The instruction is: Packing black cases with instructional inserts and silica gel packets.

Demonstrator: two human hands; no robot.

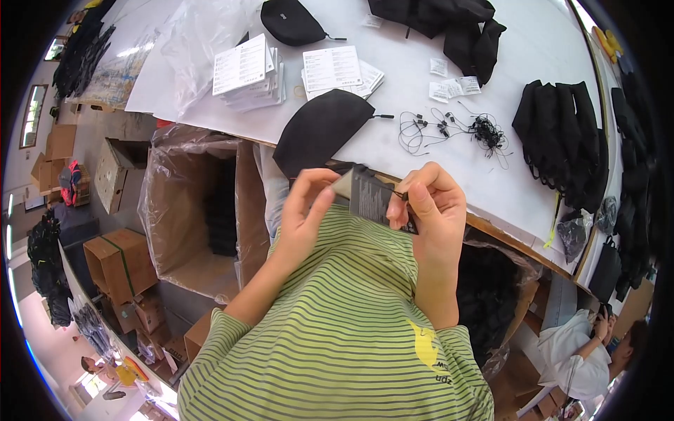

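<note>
A dark printed hang tag is between my two hands at the table's front edge. My left hand pinches its left end, where a paler face of the card shows. At the other end, my right hand grips the tag, with a thin black cord by its fingertips. Just beyond my left hand lies a black zip pouch with a short pull tab, overhanging the table edge. Black tag strings lie in a loose tangle beyond my right hand.
White printed cards are stacked on the table beside a second card stack. Small white packets and black pouches lie to the right. A plastic-lined carton stands at my left. A person in white is at lower right.
</note>
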